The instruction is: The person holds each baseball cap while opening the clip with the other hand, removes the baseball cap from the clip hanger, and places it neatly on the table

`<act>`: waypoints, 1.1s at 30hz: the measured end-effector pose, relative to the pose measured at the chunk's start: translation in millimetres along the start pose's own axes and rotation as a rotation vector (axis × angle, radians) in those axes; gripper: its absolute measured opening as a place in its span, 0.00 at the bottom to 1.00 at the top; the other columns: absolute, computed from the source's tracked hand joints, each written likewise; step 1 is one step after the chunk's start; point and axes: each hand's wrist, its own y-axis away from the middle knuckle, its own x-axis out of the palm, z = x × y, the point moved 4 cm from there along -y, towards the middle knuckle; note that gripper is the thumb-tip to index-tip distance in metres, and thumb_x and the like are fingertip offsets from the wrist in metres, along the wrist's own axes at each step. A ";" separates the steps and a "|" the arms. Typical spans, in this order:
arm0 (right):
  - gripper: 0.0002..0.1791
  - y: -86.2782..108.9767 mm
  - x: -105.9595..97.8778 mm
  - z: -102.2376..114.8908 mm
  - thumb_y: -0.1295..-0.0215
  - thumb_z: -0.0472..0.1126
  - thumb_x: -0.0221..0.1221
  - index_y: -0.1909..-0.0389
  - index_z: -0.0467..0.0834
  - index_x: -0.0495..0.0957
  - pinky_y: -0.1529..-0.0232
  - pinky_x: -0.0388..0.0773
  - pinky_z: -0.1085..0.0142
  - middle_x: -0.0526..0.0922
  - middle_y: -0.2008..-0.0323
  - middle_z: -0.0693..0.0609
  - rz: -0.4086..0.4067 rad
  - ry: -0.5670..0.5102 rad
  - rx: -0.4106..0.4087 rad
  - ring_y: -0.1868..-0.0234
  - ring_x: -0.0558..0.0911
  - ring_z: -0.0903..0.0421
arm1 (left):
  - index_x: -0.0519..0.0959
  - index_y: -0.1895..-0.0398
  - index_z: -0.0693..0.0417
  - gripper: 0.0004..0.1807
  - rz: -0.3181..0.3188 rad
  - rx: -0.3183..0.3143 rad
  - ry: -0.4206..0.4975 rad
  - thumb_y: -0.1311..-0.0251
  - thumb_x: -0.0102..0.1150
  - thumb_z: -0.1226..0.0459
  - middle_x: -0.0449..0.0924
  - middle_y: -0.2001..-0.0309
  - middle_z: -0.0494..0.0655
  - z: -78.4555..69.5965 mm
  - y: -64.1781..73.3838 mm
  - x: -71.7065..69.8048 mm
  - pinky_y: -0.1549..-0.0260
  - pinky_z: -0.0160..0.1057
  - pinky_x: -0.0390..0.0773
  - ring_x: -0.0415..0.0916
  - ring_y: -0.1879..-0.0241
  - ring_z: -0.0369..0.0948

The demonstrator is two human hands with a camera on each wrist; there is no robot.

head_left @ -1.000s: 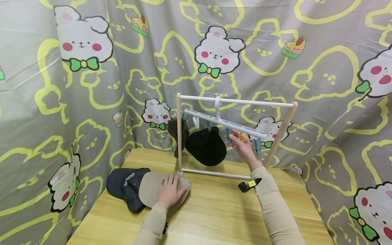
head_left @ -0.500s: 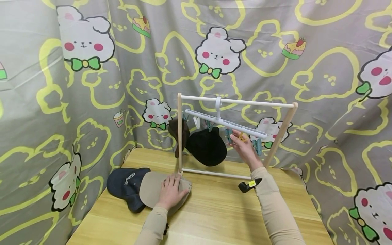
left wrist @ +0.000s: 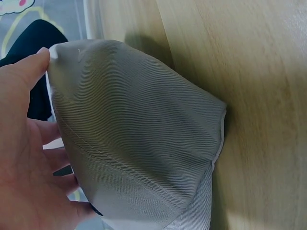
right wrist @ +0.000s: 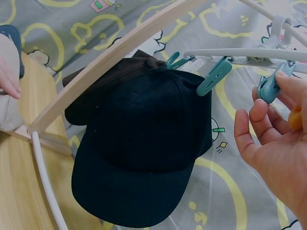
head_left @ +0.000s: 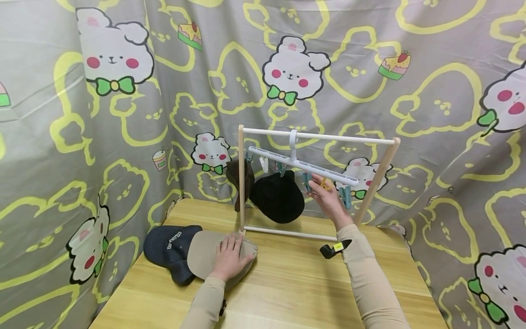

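My left hand (head_left: 228, 258) rests on the crown of a beige baseball cap (head_left: 200, 253) lying on the table. In the left wrist view its fingers are spread along the cap's side, with the thumb at one end. My right hand (head_left: 327, 196) is raised under a light grey clip hanger (head_left: 312, 168) and pinches a teal clothespin (right wrist: 269, 88) between thumb and fingers. Beside that hand is a yellow-orange clothespin (right wrist: 296, 118), partly hidden. A black cap (right wrist: 139, 129) hangs from another teal clothespin (right wrist: 214, 76), with a dark brown cap (head_left: 238, 180) hanging farther left.
A navy cap (head_left: 158, 249) with white lettering lies against the beige cap's brim. The hanger hooks over the white top bar (head_left: 341, 136) of a wooden rack (head_left: 241, 183) on the wooden table (head_left: 296, 283). A patterned curtain (head_left: 238, 109) surrounds the back and sides.
My left hand has shifted very slightly to the right on the beige cap. The right hand stays at the clothespin.
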 end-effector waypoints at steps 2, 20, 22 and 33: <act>0.15 -1.2 -1.3 -1.5 0.26 0.33 0.47 0.48 0.54 0.74 0.52 0.78 0.67 0.77 0.58 0.60 0.001 -0.013 -0.002 0.65 0.76 0.63 | 0.59 0.26 0.56 0.45 0.004 0.001 0.003 0.38 0.52 0.37 0.56 0.26 0.64 0.2 -0.2 0.4 0.33 0.69 0.52 0.51 0.27 0.63; 0.15 -5.0 -3.3 -3.8 0.28 0.33 0.51 0.50 0.54 0.80 0.55 0.80 0.67 0.81 0.58 0.59 0.030 -0.055 -0.060 0.67 0.78 0.62 | 0.63 0.28 0.59 0.42 0.064 0.004 -0.007 0.37 0.53 0.40 0.60 0.29 0.65 -1.1 1.9 1.8 0.34 0.70 0.52 0.53 0.28 0.63; 0.15 -5.1 -3.3 -3.7 0.28 0.33 0.52 0.51 0.54 0.80 0.56 0.80 0.67 0.81 0.58 0.59 0.021 -0.056 -0.059 0.68 0.77 0.62 | 0.63 0.29 0.60 0.42 0.051 0.010 -0.001 0.37 0.53 0.40 0.60 0.29 0.65 -0.8 1.5 1.7 0.34 0.70 0.52 0.54 0.28 0.63; 0.15 -4.7 -2.1 -4.4 0.28 0.34 0.52 0.51 0.55 0.80 0.56 0.80 0.66 0.81 0.58 0.59 0.030 -0.069 -0.053 0.68 0.77 0.62 | 0.64 0.29 0.57 0.42 0.017 0.007 0.010 0.37 0.52 0.39 0.60 0.29 0.65 1.2 2.1 0.6 0.34 0.69 0.52 0.53 0.28 0.63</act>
